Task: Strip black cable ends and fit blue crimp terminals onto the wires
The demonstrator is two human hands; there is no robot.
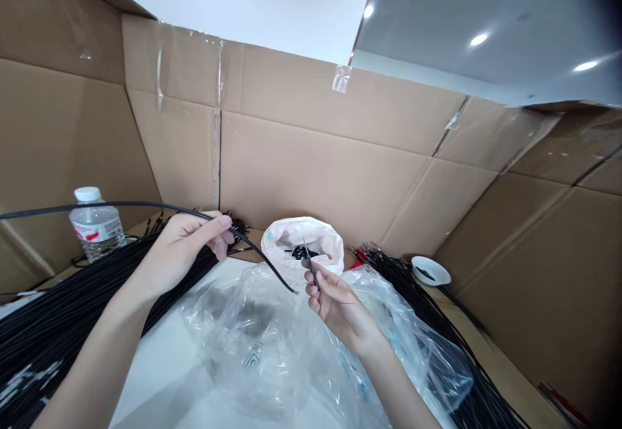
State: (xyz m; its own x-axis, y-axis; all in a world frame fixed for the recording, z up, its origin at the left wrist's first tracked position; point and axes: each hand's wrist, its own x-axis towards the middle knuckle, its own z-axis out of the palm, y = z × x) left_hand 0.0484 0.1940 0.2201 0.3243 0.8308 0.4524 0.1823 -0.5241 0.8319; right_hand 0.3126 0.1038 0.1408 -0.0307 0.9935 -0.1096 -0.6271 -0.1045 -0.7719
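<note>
Between the thumb and fingers of my left hand [199,238] runs a black cable [262,254]. One length of it trails off past the left edge, while its short free end slopes down and stops just left of my other hand. My right hand [335,299] is closed on slim dark tweezers [311,266], their thin metal points directed upward. The cable end and the tweezers are apart. Behind them stands a white bag with a rolled-down rim [335,241], with small black parts inside. Clear plastic bags [257,345] lie crumpled beneath both hands.
Long bundles of black cables [43,306] lie at the left, with more cables [413,299] at the right. A water bottle [97,228] stands at the back left. A small white bowl [440,273] holds dark pieces. Cardboard walls [315,163] enclose the white table [160,358].
</note>
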